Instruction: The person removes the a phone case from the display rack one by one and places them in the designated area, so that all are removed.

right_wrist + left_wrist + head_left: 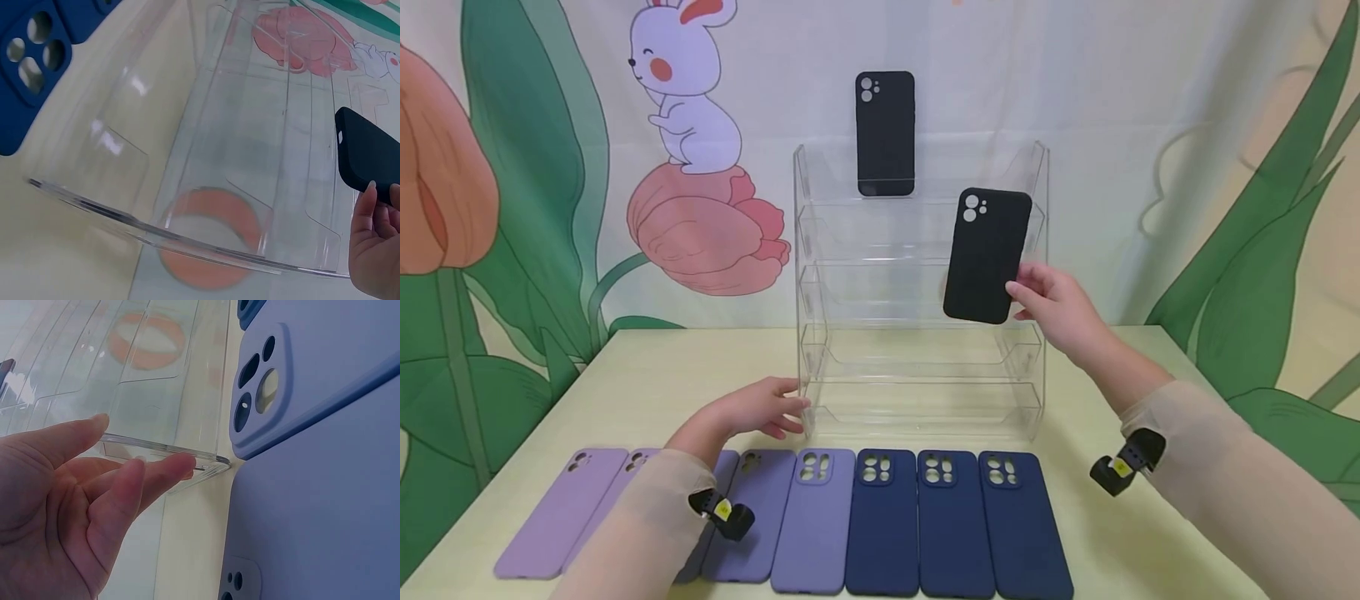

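On the table, rack: a clear acrylic tiered display rack [919, 300] stood upright near the back edge, its shelves facing the person; the lower tiers showed nothing in them.
Right hand: the right hand [1054, 308] pinched a black phone case [987, 254] by its lower right edge, thumb and fingertips closed on it, holding it upright in the air before the rack's right side at about the second tier, camera cutout upward. Judged: held by the edge so the lower end stayed free to drop behind a shelf lip.
Left hand: the left hand [758, 410] lay with fingers straight and relaxed against the rack's lower left corner, grasping nothing. Judged: bracing the light rack against tipping or sliding.
Top tier: a second black phone case [885, 133] stood upright in the middle.
Front row: lilac phone cases [568, 508], periwinkle phone cases [808, 521] and three navy phone cases [951, 521] lay flat, side by side, cutouts toward the rack.
Obstructions: only the shelf lips stood between the held case and a tier.
Backdrop: a printed rabbit-and-tulip cloth [688, 150].
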A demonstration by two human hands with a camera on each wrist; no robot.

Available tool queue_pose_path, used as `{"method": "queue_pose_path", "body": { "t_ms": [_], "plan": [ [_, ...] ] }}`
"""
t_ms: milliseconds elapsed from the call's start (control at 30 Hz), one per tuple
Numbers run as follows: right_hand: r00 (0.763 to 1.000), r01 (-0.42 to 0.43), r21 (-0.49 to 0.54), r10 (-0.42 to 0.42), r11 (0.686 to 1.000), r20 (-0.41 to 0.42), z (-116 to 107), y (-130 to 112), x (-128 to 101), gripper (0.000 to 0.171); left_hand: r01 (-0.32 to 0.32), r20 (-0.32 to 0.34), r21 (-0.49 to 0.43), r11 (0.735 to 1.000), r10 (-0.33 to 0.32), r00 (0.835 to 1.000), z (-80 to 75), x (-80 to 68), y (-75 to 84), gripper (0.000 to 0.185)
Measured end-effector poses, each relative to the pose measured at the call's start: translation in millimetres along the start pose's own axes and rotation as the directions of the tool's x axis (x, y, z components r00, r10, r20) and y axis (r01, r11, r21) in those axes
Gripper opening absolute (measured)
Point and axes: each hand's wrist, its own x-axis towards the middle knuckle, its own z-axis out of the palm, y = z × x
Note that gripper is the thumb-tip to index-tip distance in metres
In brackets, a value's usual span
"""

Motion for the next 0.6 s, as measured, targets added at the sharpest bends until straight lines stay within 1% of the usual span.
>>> {"method": "queue_pose_path", "body": {
  "t_ms": [233,433,600],
  "plan": [
    [0.999,-0.015,-0.011,0.016,1.000,0.030,2.1,10.8,-16.2,0.037,-0.005,0.003,0.007,1.000,0.005,1.000,0.4,0.2,-0.9,0.050],
    [0.998,-0.015,-0.008,0.015,1.000,0.059,2.8,17.3,-30.4,0.034,-0.014,0.009,0.005,1.000,0.014,1.000,1.1,-0.1,-1.3,0.050],
    [0.995,-0.055,-0.015,0.056,0.998,0.078,1.4,19.1,-40.0,0.038,-0.005,-0.010,0.009,1.000,0.005,1.000,1.6,0.2,-0.2,0.049]
  ]
}}
